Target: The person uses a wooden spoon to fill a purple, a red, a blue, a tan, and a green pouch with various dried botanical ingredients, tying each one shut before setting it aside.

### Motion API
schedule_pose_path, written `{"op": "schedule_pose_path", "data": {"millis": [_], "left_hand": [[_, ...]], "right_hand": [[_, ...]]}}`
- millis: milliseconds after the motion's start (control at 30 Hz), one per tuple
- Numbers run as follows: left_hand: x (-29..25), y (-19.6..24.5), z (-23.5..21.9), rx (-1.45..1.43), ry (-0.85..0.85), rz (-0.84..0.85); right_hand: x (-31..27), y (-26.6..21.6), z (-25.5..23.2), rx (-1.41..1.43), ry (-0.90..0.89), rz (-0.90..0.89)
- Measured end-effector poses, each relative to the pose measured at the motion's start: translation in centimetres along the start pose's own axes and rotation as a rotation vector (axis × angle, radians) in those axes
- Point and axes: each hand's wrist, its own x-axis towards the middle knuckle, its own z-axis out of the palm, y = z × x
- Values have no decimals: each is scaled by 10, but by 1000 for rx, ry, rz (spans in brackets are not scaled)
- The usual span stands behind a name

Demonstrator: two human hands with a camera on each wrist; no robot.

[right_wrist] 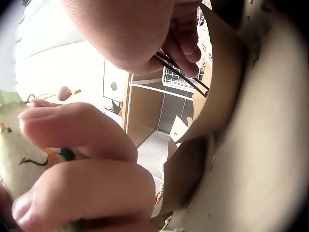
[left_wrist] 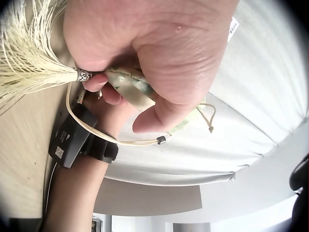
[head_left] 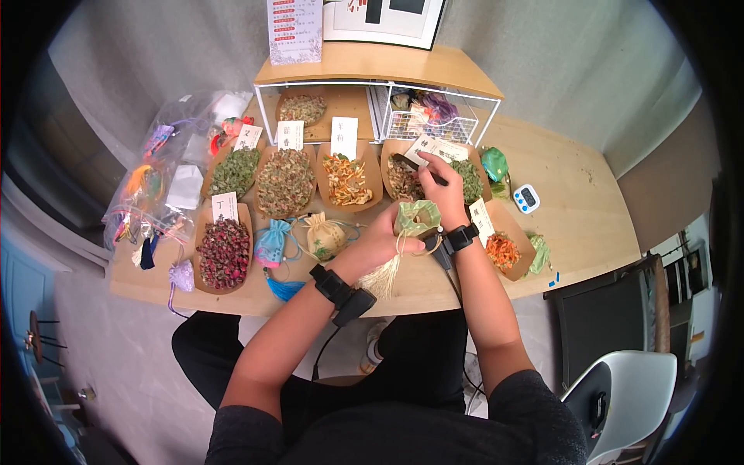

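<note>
My left hand (head_left: 378, 246) grips a small pale green drawstring pouch (head_left: 418, 220), its gathered mouth facing up. A cream tassel (head_left: 383, 276) hangs from the pouch; cream cord and a printed bird pattern show in the wrist views. Black tweezers (head_left: 408, 163) are pinched in my right hand (head_left: 443, 180), which is just beyond the pouch. Their two thin tips point down into a brown paper tray (right_wrist: 224, 72), over brownish dried herb (head_left: 403, 183); whether they pinch any of it I cannot tell. Green dried herb (head_left: 470, 183) lies to the right, close to that hand.
Labelled paper trays hold rosebuds (head_left: 223, 254), green leaves (head_left: 234, 170), yellowish flowers (head_left: 346, 180) and orange petals (head_left: 502, 252). Blue (head_left: 273, 243) and beige pouches (head_left: 325, 235) lie left of my hands. A timer (head_left: 526, 198) sits right; a shelf (head_left: 380, 65) stands behind.
</note>
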Motion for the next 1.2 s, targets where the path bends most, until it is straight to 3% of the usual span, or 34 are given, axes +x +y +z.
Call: {"op": "schedule_pose_path", "data": {"millis": [100, 233, 333, 433, 633, 733, 800, 867, 967, 1200], "left_hand": [[0, 2, 2, -15, 19, 18], [0, 6, 2, -93, 106, 78], [3, 1, -3, -100, 230, 149], [7, -7, -8, -87, 302, 168], [8, -13, -11, -98, 335, 172], [10, -12, -11, -77, 330, 184], [8, -11, -7, -28, 330, 178], [4, -5, -3, 43, 228, 129], [-1, 6, 4, 126, 116, 72], [-3, 0, 2, 159, -26, -29]], "right_hand": [[7, 2, -8, 187, -4, 40], [10, -14, -31, 675, -84, 235], [6, -26, -39, 941, -54, 245], [3, -23, -48, 1052, -149, 264], [0, -18, -54, 987, -376, 278], [2, -20, -54, 1009, -321, 250], [5, -22, -50, 821, -157, 258], [8, -19, -45, 557, -15, 303], [4, -6, -28, 146, 69, 134], [4, 7, -24, 55, 21, 140]]}}
